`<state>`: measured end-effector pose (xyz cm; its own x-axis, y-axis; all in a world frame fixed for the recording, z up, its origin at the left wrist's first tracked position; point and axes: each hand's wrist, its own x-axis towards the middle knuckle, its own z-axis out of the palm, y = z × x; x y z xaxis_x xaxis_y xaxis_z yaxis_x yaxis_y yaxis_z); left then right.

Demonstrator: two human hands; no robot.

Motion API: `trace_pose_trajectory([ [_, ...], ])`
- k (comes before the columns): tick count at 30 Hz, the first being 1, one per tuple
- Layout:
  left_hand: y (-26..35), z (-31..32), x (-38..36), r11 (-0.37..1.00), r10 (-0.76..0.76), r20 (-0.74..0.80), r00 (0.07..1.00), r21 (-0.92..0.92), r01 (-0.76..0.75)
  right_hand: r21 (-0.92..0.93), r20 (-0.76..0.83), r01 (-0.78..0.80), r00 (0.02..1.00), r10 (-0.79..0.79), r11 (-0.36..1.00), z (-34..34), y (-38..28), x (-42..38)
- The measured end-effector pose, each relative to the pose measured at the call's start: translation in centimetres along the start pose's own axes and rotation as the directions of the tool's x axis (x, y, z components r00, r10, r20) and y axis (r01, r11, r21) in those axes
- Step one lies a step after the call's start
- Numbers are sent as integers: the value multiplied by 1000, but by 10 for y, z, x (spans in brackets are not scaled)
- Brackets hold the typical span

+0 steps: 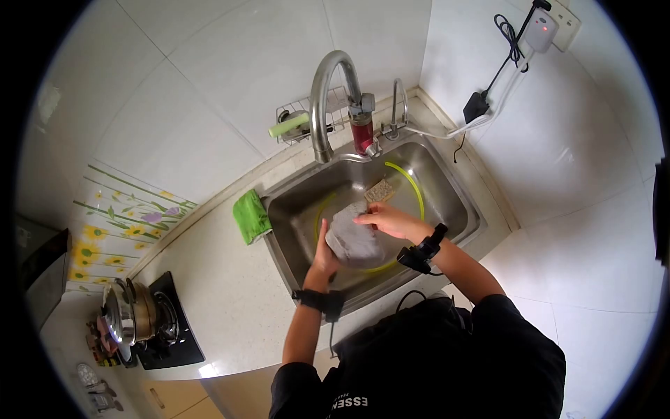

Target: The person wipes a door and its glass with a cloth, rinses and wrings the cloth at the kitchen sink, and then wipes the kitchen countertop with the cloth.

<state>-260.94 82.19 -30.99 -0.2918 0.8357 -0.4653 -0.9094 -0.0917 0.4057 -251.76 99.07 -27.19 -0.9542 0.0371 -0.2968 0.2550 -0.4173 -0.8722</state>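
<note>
Over the steel sink (289, 209), both hands hold a pale grey, folded piece that looks like a cloth (354, 237). My left hand (325, 253) grips its left edge from the side. At its upper right, my right hand (392, 220) pinches the edge between thumb and fingers. A beige, rough-textured pad (379, 190) lies on the sink floor just beyond the cloth. Curving round the basin is a thin yellow-green hose (417, 187), partly hidden by the cloth and hands.
The curved faucet (324, 105) arches over the sink's back edge, beside a small thin tap (399, 105). A green cloth (251, 216) hangs at the sink's left. Behind stands a wire rack (289, 115). A pot (132, 311) sits on the stove (174, 342) at far left.
</note>
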Motion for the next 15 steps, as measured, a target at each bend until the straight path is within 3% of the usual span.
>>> trace_pose_trajectory([
  [2,-13,9,-8,994,109,-109,988,18,-108,-29,0,-23,1000,23,999,-3,4,2],
  [5,-20,-16,-5,948,241,84,967,192,-253,30,-40,-85,995,86,996,-9,2,-3],
  [6,-15,-2,-14,864,273,103,956,411,-291,-11,-39,-91,995,91,996,-12,2,-3],
  [8,-4,40,-40,555,314,155,937,771,-313,-88,-38,-103,994,100,991,-16,5,-2],
  [11,-7,39,-31,329,470,224,854,853,-405,-412,-141,-239,970,198,879,-13,-13,-7],
  [14,-1,49,-34,427,452,213,866,800,-420,-638,-121,-156,987,102,754,-32,0,-6],
  [15,0,51,-35,364,437,229,870,839,-404,-762,-108,0,986,-127,648,-28,-4,-13],
])
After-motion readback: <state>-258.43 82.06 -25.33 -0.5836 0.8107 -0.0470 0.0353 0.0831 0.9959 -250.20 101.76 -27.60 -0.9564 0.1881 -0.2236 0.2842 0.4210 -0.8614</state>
